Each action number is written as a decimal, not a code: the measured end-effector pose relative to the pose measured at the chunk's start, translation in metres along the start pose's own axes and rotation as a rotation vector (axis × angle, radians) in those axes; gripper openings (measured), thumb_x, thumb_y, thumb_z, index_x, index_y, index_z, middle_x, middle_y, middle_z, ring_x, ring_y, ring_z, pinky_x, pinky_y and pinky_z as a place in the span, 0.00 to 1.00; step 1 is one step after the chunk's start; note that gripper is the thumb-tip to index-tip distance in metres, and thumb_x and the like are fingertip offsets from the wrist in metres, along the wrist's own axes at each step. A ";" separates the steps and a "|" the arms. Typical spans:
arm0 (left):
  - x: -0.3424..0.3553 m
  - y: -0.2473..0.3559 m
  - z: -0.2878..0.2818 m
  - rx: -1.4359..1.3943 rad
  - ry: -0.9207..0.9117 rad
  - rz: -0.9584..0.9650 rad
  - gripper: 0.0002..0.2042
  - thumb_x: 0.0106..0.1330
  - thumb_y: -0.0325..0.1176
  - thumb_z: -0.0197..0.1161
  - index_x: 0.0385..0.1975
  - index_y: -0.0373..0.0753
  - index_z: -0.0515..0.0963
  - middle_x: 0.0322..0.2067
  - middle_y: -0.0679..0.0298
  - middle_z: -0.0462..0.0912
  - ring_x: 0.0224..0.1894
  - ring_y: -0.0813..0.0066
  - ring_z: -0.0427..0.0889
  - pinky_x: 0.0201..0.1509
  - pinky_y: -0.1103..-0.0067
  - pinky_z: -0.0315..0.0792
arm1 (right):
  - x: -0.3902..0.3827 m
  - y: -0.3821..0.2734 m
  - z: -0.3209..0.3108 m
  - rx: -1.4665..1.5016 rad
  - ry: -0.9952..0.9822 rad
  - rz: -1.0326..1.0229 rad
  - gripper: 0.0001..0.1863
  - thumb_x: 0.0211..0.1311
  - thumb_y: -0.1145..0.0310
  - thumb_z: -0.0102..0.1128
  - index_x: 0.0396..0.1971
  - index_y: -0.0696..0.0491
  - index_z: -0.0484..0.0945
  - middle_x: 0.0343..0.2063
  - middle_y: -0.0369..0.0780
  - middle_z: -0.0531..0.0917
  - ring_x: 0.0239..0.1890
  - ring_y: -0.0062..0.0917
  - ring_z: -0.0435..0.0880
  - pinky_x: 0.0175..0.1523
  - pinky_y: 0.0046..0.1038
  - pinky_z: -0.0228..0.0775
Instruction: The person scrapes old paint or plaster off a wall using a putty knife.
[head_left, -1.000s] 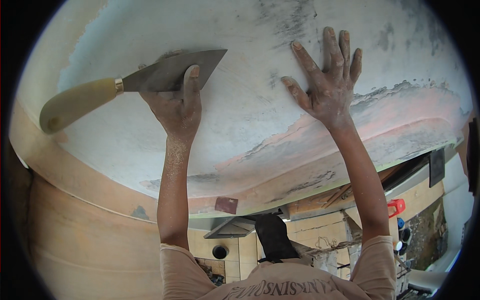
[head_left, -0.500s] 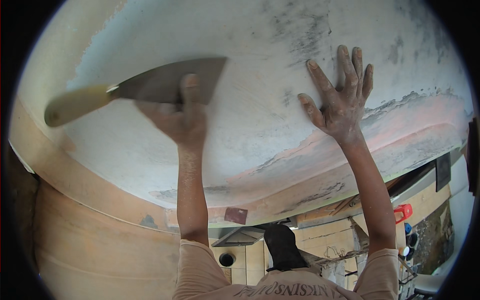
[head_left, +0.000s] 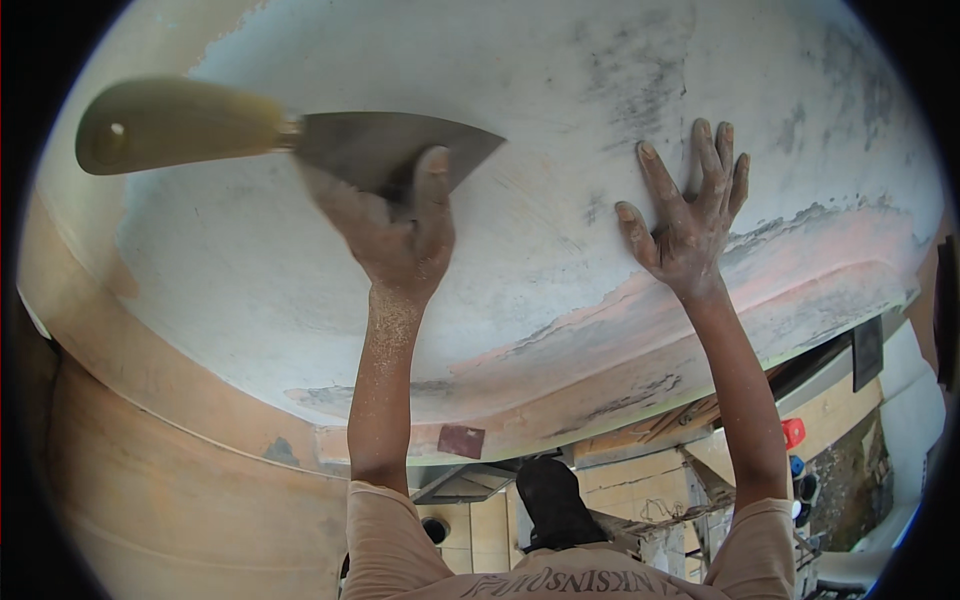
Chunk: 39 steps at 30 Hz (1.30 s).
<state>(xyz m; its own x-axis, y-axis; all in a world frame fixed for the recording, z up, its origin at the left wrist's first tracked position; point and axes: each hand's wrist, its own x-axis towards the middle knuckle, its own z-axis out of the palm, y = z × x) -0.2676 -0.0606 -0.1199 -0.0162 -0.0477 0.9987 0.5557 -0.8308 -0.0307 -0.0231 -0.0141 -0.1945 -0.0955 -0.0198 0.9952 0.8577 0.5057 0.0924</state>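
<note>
My left hand (head_left: 395, 225) grips a putty knife (head_left: 385, 145) by its metal blade, thumb laid over the near face and the other fingers behind it. The knife's yellowish wooden handle (head_left: 185, 128), slightly blurred, sticks out to the left. Against the pale, patchy wall (head_left: 500, 270) my right hand (head_left: 692, 220) lies with its fingers spread and nothing in it. Dust coats both hands and the left forearm. Grey-black stains (head_left: 635, 75) mark the wall above my right hand. Whether the blade touches the wall, I cannot tell.
Along the wall's lower part runs a ragged pinkish band (head_left: 600, 310) with flaking edges. A dark red square patch (head_left: 461, 441) is near its bottom edge. Down below lie a tiled floor (head_left: 640, 480), a black round container (head_left: 434, 529) and a red object (head_left: 793, 432).
My left hand has shifted right, and the putty knife has swung so its handle sits higher. My right hand stays spread on the wall, appearing slightly lower in view.
</note>
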 end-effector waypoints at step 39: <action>-0.003 0.001 0.006 0.028 0.093 -0.052 0.36 0.65 0.33 0.60 0.61 0.29 0.40 0.52 0.46 0.58 0.52 0.64 0.70 0.49 0.77 0.75 | 0.005 -0.003 -0.003 -0.049 -0.003 -0.084 0.26 0.60 0.47 0.54 0.55 0.44 0.76 0.64 0.48 0.59 0.71 0.43 0.47 0.72 0.45 0.26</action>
<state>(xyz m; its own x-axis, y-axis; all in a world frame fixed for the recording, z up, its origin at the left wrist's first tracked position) -0.2619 -0.0582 -0.1223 -0.1219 -0.0572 0.9909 0.5754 -0.8175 0.0236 -0.0243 -0.0184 -0.1898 -0.1700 -0.0578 0.9837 0.8704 0.4592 0.1774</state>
